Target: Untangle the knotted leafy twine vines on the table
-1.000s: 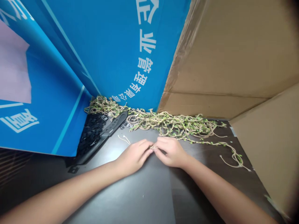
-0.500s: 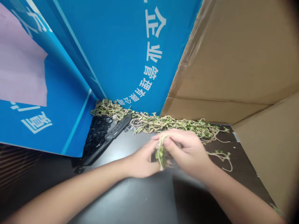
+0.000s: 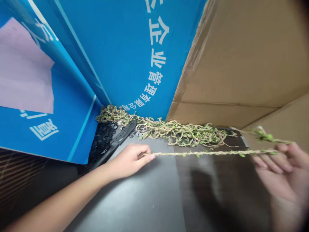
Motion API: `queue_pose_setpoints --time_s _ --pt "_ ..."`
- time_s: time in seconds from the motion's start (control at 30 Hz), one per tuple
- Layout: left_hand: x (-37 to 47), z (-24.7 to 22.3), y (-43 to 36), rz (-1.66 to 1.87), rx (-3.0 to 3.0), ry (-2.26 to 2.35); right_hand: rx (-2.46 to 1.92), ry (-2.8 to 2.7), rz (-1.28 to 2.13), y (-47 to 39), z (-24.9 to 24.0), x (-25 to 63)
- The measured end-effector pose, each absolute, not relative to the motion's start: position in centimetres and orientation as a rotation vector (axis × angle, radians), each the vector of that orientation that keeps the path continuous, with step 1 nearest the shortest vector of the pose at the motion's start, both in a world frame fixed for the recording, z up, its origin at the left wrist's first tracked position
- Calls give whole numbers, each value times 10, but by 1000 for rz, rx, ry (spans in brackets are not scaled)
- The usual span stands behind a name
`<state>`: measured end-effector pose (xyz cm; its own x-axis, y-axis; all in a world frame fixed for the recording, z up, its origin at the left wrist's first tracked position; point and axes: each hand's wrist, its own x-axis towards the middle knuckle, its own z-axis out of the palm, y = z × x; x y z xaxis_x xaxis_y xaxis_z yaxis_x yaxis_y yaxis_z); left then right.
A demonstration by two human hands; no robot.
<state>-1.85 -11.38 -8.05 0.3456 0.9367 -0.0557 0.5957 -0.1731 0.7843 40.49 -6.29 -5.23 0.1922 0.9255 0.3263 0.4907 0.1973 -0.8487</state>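
Note:
A tan twine cord with small green leaves (image 3: 198, 154) is stretched nearly level between my two hands, above the table. My left hand (image 3: 134, 159) pinches its left end between thumb and fingers. At the far right, my right hand (image 3: 285, 164) has its fingers closed around the other end, slightly blurred by motion. A leafy, knotted tail (image 3: 264, 135) sticks up and left from the right hand. Just behind the cord lies a long heap of similar leafy twine (image 3: 190, 132), with a smaller heap (image 3: 114, 114) in the back left corner.
A black knife-shaped tool (image 3: 116, 141) lies slanted at the left, beside a pile of small black pieces (image 3: 98, 138). Blue printed panels (image 3: 125, 48) stand at the back and left, a pink paper (image 3: 29, 71) on one. Brown cardboard (image 3: 236, 64) walls the right. The table (image 3: 145, 199) is grey and dark brown.
The bundled leafy twine between my hands is now pulled out straight. My right hand has moved far right, my left hand slightly left. The loose strand at the right has left the table.

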Motion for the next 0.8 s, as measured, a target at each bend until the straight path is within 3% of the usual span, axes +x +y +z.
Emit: queue_pose_setpoints --time_s 0.07,0.13,0.27,0.37,0.43,0.53,0.6,0.7,0.8 --pt "-26 -85 -118 466 1970 1392 -1499 -1102 713 -69 -72 408" --pt "-30 -92 -122 377 2060 1381 -1705 -1017 624 -70 -92 419" --pt "-25 -106 -127 305 2204 1350 -2476 -1395 369 -60 -121 456" --pt "-11 -111 -128 242 2311 1336 -2805 -1584 188 -60 -119 450" --pt "0 -114 -127 214 2377 1335 -2646 -1745 6 -71 -109 414" --pt "13 -119 -124 285 2416 1299 -1757 -2023 -17 -93 -99 329" --pt "16 -124 -122 406 2378 1283 -1283 -2189 229 -105 -103 273" --pt "11 -132 -121 604 2242 1281 -1007 -2258 909 -106 -123 216" --pt "0 -135 -119 709 2146 1309 -935 -2305 967 -87 -139 198"
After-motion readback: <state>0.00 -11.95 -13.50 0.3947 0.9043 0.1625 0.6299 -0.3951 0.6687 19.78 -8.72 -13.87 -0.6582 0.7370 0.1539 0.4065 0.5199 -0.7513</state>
